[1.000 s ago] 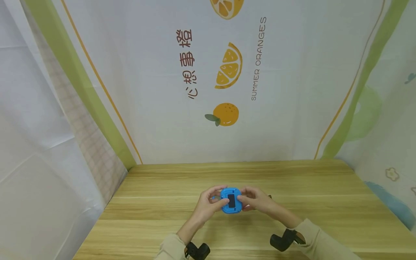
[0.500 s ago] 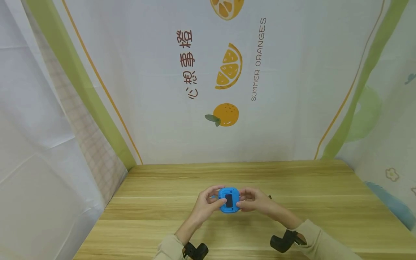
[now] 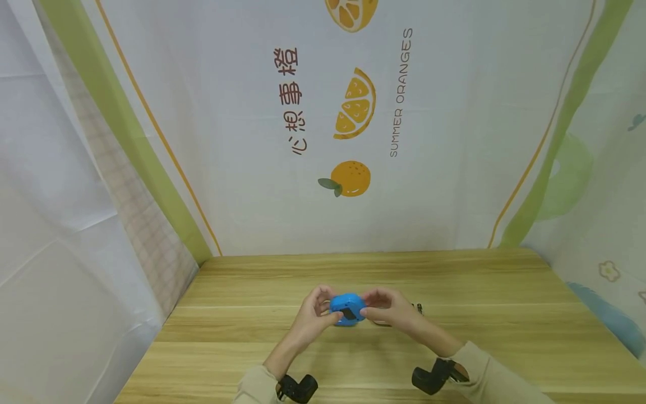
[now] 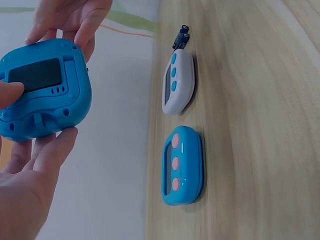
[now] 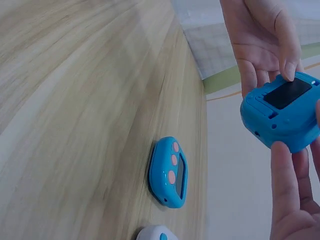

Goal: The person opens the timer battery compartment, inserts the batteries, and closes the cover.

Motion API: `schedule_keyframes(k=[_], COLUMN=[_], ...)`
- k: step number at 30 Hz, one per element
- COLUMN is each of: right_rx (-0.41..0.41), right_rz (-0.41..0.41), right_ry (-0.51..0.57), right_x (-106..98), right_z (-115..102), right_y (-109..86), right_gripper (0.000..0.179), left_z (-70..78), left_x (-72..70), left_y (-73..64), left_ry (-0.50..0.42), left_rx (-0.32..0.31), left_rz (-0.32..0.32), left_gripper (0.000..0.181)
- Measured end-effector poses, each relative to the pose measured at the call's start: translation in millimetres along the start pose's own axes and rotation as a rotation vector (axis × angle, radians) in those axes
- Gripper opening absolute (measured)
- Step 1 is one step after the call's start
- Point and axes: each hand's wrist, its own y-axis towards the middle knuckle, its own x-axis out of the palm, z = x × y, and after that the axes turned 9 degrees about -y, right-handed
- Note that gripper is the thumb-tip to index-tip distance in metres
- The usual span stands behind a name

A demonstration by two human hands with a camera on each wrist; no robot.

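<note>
Both hands hold a blue digital timer [image 3: 348, 307] above the table, its back towards me, with a black rectangular patch [image 4: 37, 75] on it. My left hand [image 3: 312, 314] grips its left side, thumb on the back and fingers beneath. My right hand [image 3: 397, 312] pinches the opposite side between thumb and fingers. On the table beyond stand a second blue timer [image 4: 189, 165] with pink buttons and a white timer [image 4: 181, 82] with blue buttons. In the head view the right hand partly covers the white one. The front of the held timer is hidden.
Small dark batteries [image 4: 181, 37] lie beside the white timer. A wood-grain table [image 3: 242, 331] spreads under the hands. White cloth [image 3: 434, 185] with printed oranges hangs behind the table's far edge, and more cloth hangs at both sides.
Both hands have shifted slightly left with the blue timer. Its back has tilted, so it looks flatter in the head view. More of the white timer and the batteries shows by the right hand.
</note>
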Motion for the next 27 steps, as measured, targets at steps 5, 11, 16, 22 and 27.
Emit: schedule_keyframes(k=[5,11,16,22,27], right_rx=[0.015,0.081,0.083,0.132,0.205], right_rz=[-0.048,-0.208,-0.274,-0.207,-0.102], right_ry=[0.089,0.322,0.419,0.372,0.316], right_x=[-0.6,-0.8,-1.1,-1.3,0.7], right_z=[-0.5,3.1,4.2,5.1,3.2], right_y=[1.2,2.4,2.8,2.2,3.0], right_gripper=[0.034,0.051,0.056,0.054,0.056], left_z=[2.0,1.7,1.2,0.7,0.3], left_x=[-0.4,2.2,3.7,5.2,6.3], left_y=[0.6,1.8,2.2,2.8,4.0], left_ry=[-0.033,-0.102,-0.099,-0.028,0.059], left_rx=[0.035,0.045,0.036,0.05,0.053], left_rz=[0.002,-0.032,-0.029,0.037,0.109], left_gripper=[0.029,0.029,0.032,0.033,0.033])
